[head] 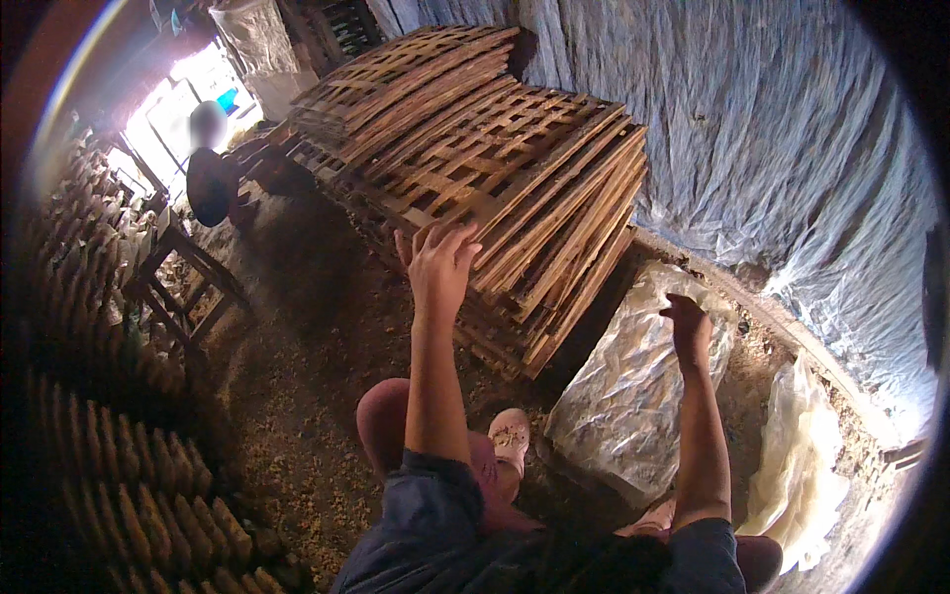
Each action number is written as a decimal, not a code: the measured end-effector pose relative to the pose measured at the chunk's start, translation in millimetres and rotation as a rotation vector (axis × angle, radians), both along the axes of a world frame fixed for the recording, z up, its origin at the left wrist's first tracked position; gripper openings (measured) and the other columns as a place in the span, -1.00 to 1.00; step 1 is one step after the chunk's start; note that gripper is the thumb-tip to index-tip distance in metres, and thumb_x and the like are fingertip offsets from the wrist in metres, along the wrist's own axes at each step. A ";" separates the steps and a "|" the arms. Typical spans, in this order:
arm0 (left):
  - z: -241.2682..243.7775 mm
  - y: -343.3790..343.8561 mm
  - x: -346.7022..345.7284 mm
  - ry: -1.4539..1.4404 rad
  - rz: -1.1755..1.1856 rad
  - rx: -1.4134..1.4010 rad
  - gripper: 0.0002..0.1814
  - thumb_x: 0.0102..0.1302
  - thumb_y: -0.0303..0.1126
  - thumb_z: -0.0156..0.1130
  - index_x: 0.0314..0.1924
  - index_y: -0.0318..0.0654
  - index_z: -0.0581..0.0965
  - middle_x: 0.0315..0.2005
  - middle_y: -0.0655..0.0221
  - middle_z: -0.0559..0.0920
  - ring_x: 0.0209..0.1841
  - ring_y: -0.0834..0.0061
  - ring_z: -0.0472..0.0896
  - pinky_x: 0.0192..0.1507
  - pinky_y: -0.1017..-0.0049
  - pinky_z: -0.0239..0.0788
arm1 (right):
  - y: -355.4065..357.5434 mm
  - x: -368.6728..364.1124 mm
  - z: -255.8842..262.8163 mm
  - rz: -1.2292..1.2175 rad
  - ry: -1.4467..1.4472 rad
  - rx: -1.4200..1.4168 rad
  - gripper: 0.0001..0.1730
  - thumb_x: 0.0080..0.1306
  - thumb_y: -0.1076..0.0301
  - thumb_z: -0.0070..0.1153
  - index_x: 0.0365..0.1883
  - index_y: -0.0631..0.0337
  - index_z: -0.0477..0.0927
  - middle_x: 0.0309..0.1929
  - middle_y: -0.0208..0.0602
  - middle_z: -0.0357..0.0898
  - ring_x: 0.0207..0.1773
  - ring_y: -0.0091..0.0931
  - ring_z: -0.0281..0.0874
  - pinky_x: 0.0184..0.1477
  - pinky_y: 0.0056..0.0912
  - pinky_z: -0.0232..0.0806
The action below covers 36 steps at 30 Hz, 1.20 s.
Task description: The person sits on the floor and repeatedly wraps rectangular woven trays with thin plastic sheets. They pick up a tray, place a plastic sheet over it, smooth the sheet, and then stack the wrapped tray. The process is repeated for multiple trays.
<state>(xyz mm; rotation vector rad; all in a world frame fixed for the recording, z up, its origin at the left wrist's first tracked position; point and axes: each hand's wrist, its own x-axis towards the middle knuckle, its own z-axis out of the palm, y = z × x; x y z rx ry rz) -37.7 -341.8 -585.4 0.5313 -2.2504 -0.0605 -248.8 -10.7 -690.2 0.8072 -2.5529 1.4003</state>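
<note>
My left hand (439, 256) is raised with its fingers apart at the near edge of a stack of wooden lattice panels (475, 160). Whether its fingertips touch the top panel cannot be told. The panels lie unevenly on one another, their slatted edges fanned out. To the right, my right hand (688, 327) hovers above or near a crumpled clear plastic sheet (623, 386) on the ground, fingers partly curled and nothing visible in them.
Behind the stack hangs a bluish plastic sheet wall (727, 134). More plastic (798, 460) lies at the right. A wooden frame stand (189, 282) is at the left, near stacked pieces (141, 475). A person (211, 185) is by the bright opening.
</note>
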 end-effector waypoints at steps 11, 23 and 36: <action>66.2 26.6 -18.2 0.400 -0.259 0.025 -0.53 0.02 -0.35 0.45 -0.20 -0.22 0.33 -0.29 0.29 0.60 -0.18 0.21 0.51 0.16 0.20 0.16 | -142.7 58.7 140.4 0.658 -0.962 -0.867 -0.34 0.28 -0.11 0.06 0.15 0.20 0.32 -0.16 -0.16 0.56 -0.11 -0.40 0.52 -0.08 -0.24 0.36; 53.5 57.7 67.5 0.498 0.149 -0.052 -0.33 0.13 -0.12 0.30 0.14 -0.34 0.32 0.03 0.02 0.40 0.15 0.12 0.31 0.18 0.12 0.07 | -130.1 40.9 109.2 0.169 -0.610 -0.565 -0.43 0.21 0.23 0.17 0.15 0.29 0.40 -0.18 -0.30 0.56 -0.20 -0.50 0.49 -0.23 -0.41 0.39; -34.9 178.9 34.9 0.348 -0.431 1.145 -0.45 0.43 -0.13 -0.09 0.28 -0.31 0.23 0.23 0.18 0.28 0.23 0.37 0.27 0.27 0.37 0.04 | 158.5 22.9 46.4 -0.304 -0.223 -0.477 -0.35 0.34 0.07 0.00 0.27 0.30 0.29 0.15 -0.32 0.42 0.19 -0.47 0.32 0.24 -0.45 0.08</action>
